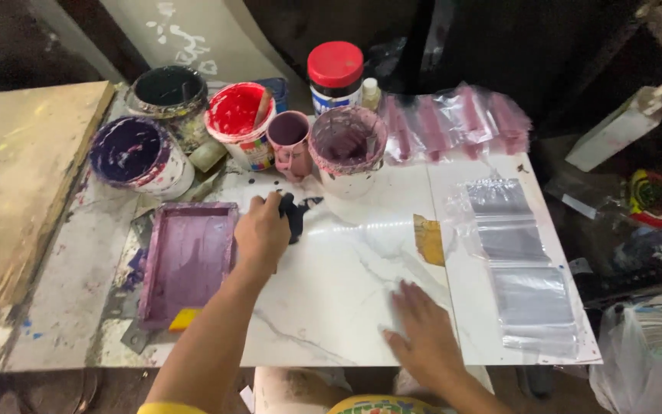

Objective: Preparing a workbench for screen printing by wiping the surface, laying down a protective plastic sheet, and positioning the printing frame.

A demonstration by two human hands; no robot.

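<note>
Left hand (262,234) fingers are pinching a dark crumpled rag (294,215) against the glossy marble-patterned slab (346,284); right hand (423,333) fingers are lying spread flat.

Light falls from above onto the white marble-patterned board (346,284), which is the brightest area of the view. A soft streak of glare runs across its glossy surface just below the mauve-stained paint bucket (346,149). The clear plastic bags (519,264) along the board's right side catch pale grey reflections. The surroundings fall off into deep shadow, especially the top and right edges, where detail is lost. The right hand (423,333) is smeared by motion blur, its fingers indistinct, while the left hand (262,234) is fairly sharp. Shadows under the hands are faint and diffuse.
</note>
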